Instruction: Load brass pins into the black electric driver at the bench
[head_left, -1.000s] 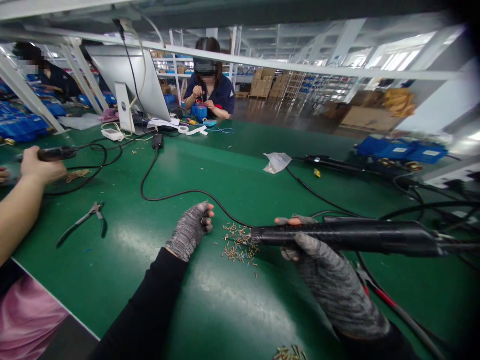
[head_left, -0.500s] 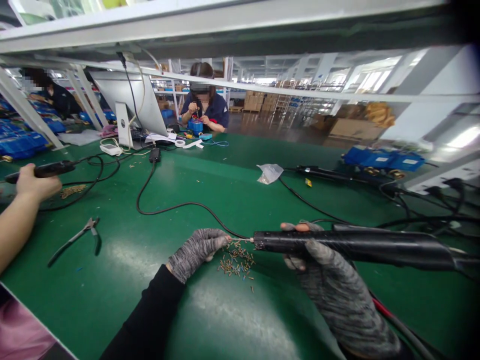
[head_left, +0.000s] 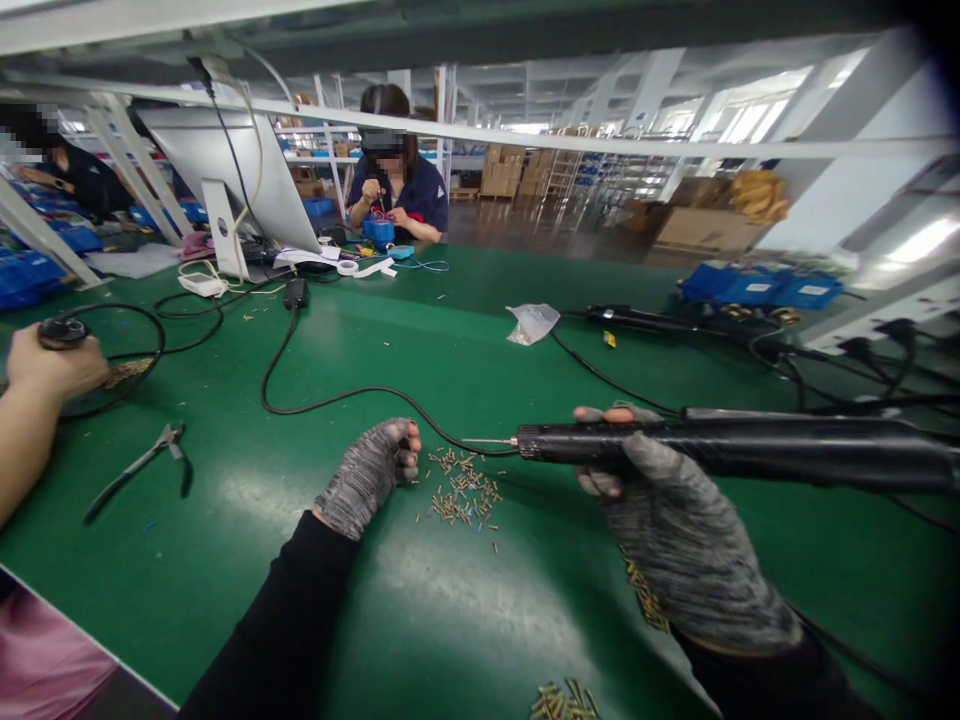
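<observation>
My right hand (head_left: 660, 500), in a grey knit glove, is wrapped round a long black electric screwdriver (head_left: 735, 450) held level, its thin bit pointing left over a scatter of small brass screws (head_left: 461, 492) on the green bench (head_left: 420, 340). My left hand (head_left: 371, 475), also gloved, rests on the bench just left of the screws with its fingers curled together; whether a screw is pinched in them is hidden. The bit tip and my left fingers are a short gap apart.
A co-worker's hand (head_left: 52, 362) at far left grips a black tool. Pliers (head_left: 142, 462) lie on the left. Black cables (head_left: 330, 395) cross the bench. A plastic bag (head_left: 532, 322), another screwdriver (head_left: 645, 320), a monitor (head_left: 225, 175) and a seated person (head_left: 394, 190) are farther back.
My left hand has drawn back from the screwdriver's bit tip to the left of the screw pile. The screwdriver has risen slightly. The co-worker's hand has turned its tool upright.
</observation>
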